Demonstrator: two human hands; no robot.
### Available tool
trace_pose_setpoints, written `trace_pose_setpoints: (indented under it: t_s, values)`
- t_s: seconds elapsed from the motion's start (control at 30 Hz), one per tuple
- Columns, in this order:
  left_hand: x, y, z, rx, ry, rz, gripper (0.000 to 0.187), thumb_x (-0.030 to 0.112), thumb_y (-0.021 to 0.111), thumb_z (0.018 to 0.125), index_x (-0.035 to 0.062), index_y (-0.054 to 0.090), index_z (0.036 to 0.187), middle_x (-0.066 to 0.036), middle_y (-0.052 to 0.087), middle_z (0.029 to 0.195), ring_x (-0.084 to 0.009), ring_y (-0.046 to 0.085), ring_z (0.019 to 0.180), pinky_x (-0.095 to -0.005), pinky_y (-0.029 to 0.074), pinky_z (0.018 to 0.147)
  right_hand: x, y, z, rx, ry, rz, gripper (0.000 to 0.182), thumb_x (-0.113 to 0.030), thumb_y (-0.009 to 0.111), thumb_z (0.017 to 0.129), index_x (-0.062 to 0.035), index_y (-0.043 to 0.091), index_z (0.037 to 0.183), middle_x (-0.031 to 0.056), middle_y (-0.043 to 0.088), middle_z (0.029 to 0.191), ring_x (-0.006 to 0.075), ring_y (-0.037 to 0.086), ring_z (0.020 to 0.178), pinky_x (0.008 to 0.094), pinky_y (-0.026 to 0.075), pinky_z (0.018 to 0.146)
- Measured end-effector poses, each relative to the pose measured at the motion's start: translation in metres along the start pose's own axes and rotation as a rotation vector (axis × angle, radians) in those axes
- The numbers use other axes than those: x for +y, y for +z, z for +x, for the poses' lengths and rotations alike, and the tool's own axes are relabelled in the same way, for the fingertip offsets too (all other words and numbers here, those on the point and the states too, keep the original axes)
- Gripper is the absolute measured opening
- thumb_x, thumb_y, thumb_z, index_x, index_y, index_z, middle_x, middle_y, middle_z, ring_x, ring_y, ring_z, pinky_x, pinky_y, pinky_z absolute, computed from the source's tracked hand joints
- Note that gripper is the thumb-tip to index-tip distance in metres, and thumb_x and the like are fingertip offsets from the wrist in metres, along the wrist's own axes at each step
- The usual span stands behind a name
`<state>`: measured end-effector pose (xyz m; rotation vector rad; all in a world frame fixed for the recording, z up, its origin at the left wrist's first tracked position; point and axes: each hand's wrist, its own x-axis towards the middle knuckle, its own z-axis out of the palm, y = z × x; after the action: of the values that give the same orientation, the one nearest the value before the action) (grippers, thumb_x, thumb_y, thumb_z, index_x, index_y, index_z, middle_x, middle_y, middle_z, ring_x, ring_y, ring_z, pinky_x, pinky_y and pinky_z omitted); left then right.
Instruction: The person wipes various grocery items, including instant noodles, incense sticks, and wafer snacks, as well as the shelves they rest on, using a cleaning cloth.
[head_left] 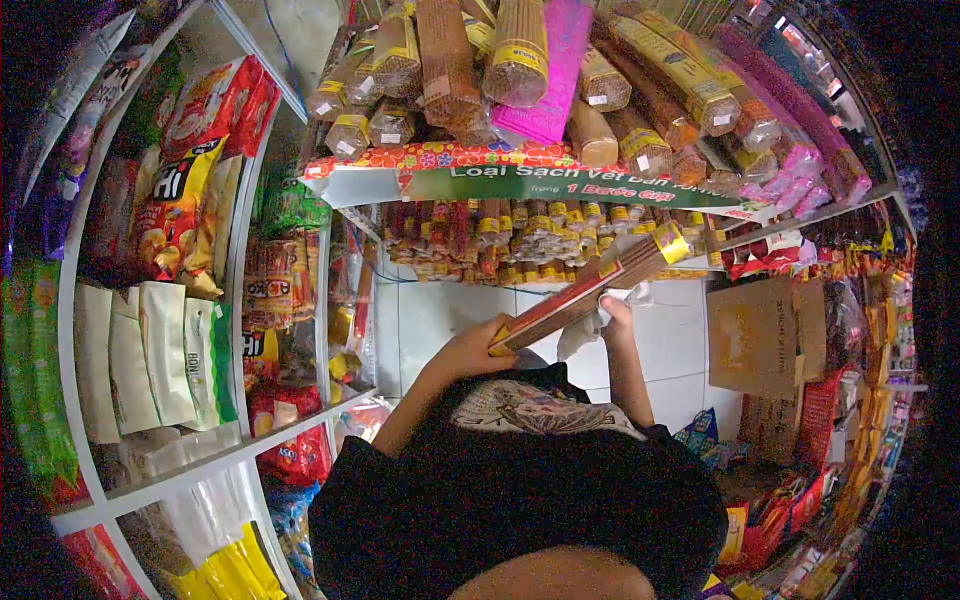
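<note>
A long pack of incense sticks [572, 296], brown with a red strip and yellow ends, slants up to the right in front of my body. My left hand [482, 345] is wrapped round its lower end. Under the upper half of the pack, my right hand [618, 312] is closed on a whitish cloth [580, 338], which hangs down and also shows beside the pack's upper end. Part of the cloth is hidden behind the pack.
Ahead, a shelf with a printed front strip [560, 185] bears many incense packs [515, 55], with more stacked below. Snack bags [185, 215] fill a white shelf unit on the left. A cardboard box [755, 335] stands at right on the tiled floor [430, 320].
</note>
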<state>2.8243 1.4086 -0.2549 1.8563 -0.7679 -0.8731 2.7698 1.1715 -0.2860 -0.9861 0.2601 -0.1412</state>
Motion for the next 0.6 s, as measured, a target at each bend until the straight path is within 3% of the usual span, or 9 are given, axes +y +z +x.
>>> trace_pose_setpoints:
  t_s: [0.37, 0.53, 0.6]
  values:
    - [-0.008, 0.015, -0.008, 0.011, 0.117, 0.024, 0.051, 0.028, 0.062, 0.061, 0.0042, 0.039, 0.100, -0.015, 0.050, 0.088, -0.0279, 0.050, 0.082, -0.0329, 0.039, 0.072, 0.001, 0.016, -0.024, 0.100, -0.089, -0.022, 0.059, -0.026, 0.059, 0.055, 0.0011, 0.039, 0.104, 0.0107, 0.048, 0.095, 0.0232, 0.047, 0.088, 0.0338, 0.037, 0.078]
    - [0.008, 0.015, -0.012, 0.128, 0.167, 0.193, 0.055, 0.029, 0.063, 0.060, 0.0032, 0.038, 0.101, -0.014, 0.047, 0.091, -0.0278, 0.050, 0.080, -0.0336, 0.039, 0.070, 0.005, 0.006, -0.029, 0.287, -0.160, 0.041, 0.058, -0.028, 0.058, 0.057, 0.0037, 0.039, 0.101, 0.0121, 0.047, 0.095, 0.0240, 0.046, 0.088, 0.0337, 0.037, 0.078]
    - [0.004, 0.016, -0.012, 0.180, 0.178, 0.216, 0.056, 0.030, 0.063, 0.059, 0.0030, 0.038, 0.101, -0.014, 0.046, 0.092, -0.0278, 0.050, 0.079, -0.0339, 0.040, 0.068, -0.015, 0.030, -0.033, 0.396, -0.181, 0.007, 0.053, -0.031, 0.053, 0.062, 0.0013, 0.040, 0.101, 0.0104, 0.046, 0.097, 0.0227, 0.044, 0.089, 0.0334, 0.035, 0.079]
